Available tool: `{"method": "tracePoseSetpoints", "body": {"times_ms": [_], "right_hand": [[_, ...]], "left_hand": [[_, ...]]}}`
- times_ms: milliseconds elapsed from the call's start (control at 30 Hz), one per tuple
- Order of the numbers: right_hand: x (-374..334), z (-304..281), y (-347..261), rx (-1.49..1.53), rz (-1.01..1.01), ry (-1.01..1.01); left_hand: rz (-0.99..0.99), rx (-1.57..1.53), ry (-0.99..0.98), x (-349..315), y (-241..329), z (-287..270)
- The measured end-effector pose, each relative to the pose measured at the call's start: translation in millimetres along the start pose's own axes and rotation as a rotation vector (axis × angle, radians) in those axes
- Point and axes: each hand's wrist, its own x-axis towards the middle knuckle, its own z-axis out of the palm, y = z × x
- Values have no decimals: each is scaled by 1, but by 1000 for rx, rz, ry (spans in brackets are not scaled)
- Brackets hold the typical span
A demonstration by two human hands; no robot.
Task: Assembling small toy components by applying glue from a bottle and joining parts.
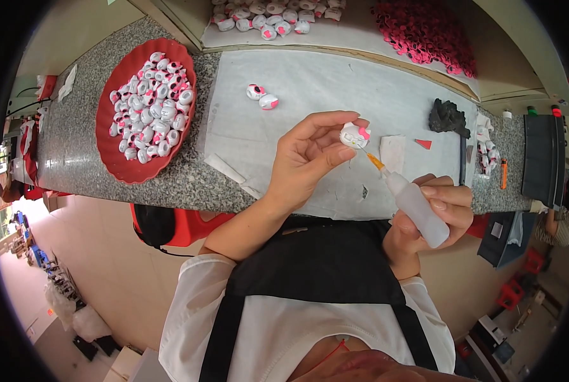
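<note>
Head view: left hand (305, 156) pinches a glossy white-and-pink cat-head piece (353, 135), seemingly steadying it. Right hand (451, 205) grips a translucent squeeze bottle (418, 209), orange nozzle (376, 162) angled left.

The area is forming a workshop: a red bowl (107, 143) (left) is holding many matching white pieces (149, 107); pink parts (421, 32) (upper right) are lying heaped; a person (284, 325) (lower centre) is wearing a black apron (316, 274).
</note>
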Motion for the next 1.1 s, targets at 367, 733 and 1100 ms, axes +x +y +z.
{"method": "tracePoseSetpoints", "body": {"times_ms": [367, 733, 1100], "right_hand": [[0, 3, 1, -108, -28, -24], [1, -4, -1, -45, -1, -48], [2, 0, 0, -130, -93, -11]], "left_hand": [[-1, -1, -3, 0, 1, 0], [-9, 12, 11, -1, 1, 1], [-15, -48, -35, 0, -2, -1]]}}
